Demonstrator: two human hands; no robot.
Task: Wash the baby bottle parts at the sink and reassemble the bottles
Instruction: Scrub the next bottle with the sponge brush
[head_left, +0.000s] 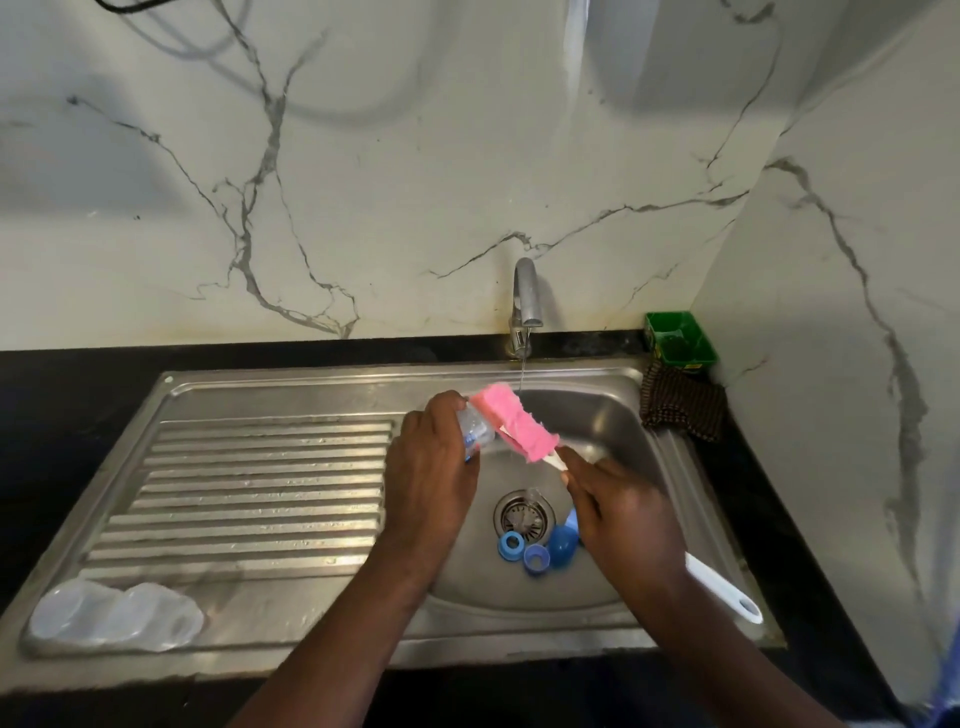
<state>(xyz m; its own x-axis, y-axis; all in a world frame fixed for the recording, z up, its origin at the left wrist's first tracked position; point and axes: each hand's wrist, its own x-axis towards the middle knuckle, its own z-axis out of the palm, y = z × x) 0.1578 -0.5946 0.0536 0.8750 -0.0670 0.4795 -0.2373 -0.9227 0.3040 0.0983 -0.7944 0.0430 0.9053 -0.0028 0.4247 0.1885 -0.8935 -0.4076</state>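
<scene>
So here's my setup: my left hand (431, 467) is wrapped around a clear baby bottle (474, 432), fingers curled over it so you only see a bit of it poking out past my knuckles, tilted over the basin of the sink (597, 410). My right hand (623, 514) is gripping the white handle of the sponge brush (514, 421), with the pink foam head lying right against the bottle, just beside my left fingertips. Can't really tell if the foam is inside the bottle or only up against its mouth. The long handle end sticks out behind my right wrist. The tap (525, 296) is running a thin stream that falls just behind the foam. Down by the drain (524, 514) sit two blue rings (511, 544) and a blue cap (562, 545), close together under my right hand. On the drainboard's near left corner are some clear plastic parts (114, 616), well away from both hands.
</scene>
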